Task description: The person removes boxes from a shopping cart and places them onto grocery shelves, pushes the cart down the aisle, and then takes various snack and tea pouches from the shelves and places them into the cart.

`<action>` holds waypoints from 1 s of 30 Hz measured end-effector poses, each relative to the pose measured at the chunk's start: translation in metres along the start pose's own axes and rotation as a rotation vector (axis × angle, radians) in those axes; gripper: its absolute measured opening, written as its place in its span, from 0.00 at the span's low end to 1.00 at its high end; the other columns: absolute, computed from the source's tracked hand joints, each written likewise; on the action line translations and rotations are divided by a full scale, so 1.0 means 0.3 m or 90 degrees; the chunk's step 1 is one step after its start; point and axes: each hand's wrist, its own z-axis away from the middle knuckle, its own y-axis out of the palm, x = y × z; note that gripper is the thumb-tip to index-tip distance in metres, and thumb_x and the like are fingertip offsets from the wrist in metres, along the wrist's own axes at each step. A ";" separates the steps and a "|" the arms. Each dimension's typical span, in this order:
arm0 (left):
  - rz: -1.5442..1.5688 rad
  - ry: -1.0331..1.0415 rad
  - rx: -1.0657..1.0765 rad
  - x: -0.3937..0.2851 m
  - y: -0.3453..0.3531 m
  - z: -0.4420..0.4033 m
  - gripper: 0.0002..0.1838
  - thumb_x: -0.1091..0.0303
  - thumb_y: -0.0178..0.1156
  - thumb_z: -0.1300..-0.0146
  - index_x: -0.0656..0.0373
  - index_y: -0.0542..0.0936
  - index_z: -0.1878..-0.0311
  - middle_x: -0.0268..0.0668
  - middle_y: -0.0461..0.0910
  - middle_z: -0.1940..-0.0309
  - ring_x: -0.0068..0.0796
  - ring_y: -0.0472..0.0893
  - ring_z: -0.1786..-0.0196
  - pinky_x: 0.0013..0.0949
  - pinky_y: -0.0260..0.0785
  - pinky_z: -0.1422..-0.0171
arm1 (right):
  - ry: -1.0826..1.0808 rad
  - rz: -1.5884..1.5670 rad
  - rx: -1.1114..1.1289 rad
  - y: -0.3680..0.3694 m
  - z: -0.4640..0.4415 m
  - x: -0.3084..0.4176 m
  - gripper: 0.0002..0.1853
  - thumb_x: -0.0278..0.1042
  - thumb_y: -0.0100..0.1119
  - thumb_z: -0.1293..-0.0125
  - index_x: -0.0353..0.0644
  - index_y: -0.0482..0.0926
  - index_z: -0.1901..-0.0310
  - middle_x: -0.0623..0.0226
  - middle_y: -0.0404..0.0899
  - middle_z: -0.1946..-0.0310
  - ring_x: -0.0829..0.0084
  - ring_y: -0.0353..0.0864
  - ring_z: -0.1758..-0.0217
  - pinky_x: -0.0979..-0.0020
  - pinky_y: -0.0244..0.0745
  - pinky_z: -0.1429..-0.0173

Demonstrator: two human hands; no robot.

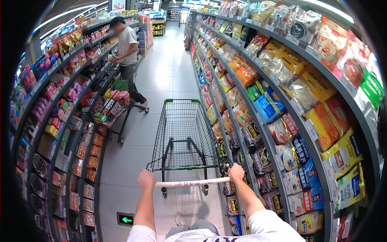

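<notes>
A wire shopping cart (181, 133) with green trim stands in front of me in the aisle, and no goods show in its basket. Across its near end runs a pale handlebar (189, 183) with printed lettering. My left hand (146, 178) is closed around the bar's left end. At the right end, close to the shelf of bagged goods, my right hand (236, 172) grips the same bar. Both arms reach forward from white sleeves.
Packaged foods fill the right shelf (282, 117); snacks and boxes line the left shelf (44, 109). Ahead on the left, a person (127, 46) in a white shirt stands by a loaded cart (113, 101). A green arrow sign (126, 219) marks the tiled floor (161, 76).
</notes>
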 end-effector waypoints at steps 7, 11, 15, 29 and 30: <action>-0.004 0.006 0.020 -0.169 -0.022 -0.238 0.17 0.57 0.63 0.34 0.62 0.85 0.53 0.50 0.89 0.55 0.51 0.88 0.50 0.47 0.81 0.44 | 0.030 0.011 0.017 -0.046 -0.223 0.185 0.13 0.33 0.70 0.43 0.37 0.89 0.57 0.48 0.89 0.55 0.50 0.89 0.47 0.54 0.84 0.42; -0.016 0.005 0.009 -0.280 -0.023 -0.361 0.20 0.52 0.63 0.33 0.62 0.84 0.53 0.50 0.88 0.55 0.51 0.88 0.50 0.48 0.81 0.45 | 0.016 0.015 0.000 -0.024 -0.398 0.250 0.12 0.31 0.68 0.42 0.37 0.89 0.58 0.48 0.89 0.55 0.49 0.89 0.49 0.55 0.84 0.44; -0.013 0.019 -0.039 -0.385 -0.010 -0.474 0.24 0.48 0.60 0.32 0.62 0.84 0.53 0.52 0.88 0.55 0.53 0.88 0.52 0.50 0.80 0.45 | -0.001 0.015 0.002 -0.022 -0.566 0.323 0.11 0.32 0.67 0.41 0.39 0.88 0.58 0.49 0.89 0.57 0.49 0.89 0.49 0.54 0.84 0.45; 0.578 -0.170 -0.113 -0.354 0.425 -0.677 0.20 0.56 0.54 0.23 0.65 0.76 0.45 0.51 0.83 0.60 0.53 0.82 0.56 0.51 0.73 0.47 | -0.067 -0.078 0.032 0.005 -1.119 0.559 0.11 0.29 0.62 0.37 0.38 0.84 0.54 0.47 0.88 0.55 0.46 0.87 0.47 0.50 0.82 0.43; 0.458 -0.133 -0.006 -0.279 0.520 -0.567 0.18 0.56 0.59 0.27 0.65 0.82 0.53 0.49 0.85 0.64 0.46 0.84 0.59 0.49 0.75 0.51 | -0.056 -0.066 0.051 -0.013 -1.147 0.585 0.12 0.30 0.61 0.35 0.38 0.83 0.52 0.47 0.88 0.54 0.46 0.87 0.46 0.50 0.81 0.42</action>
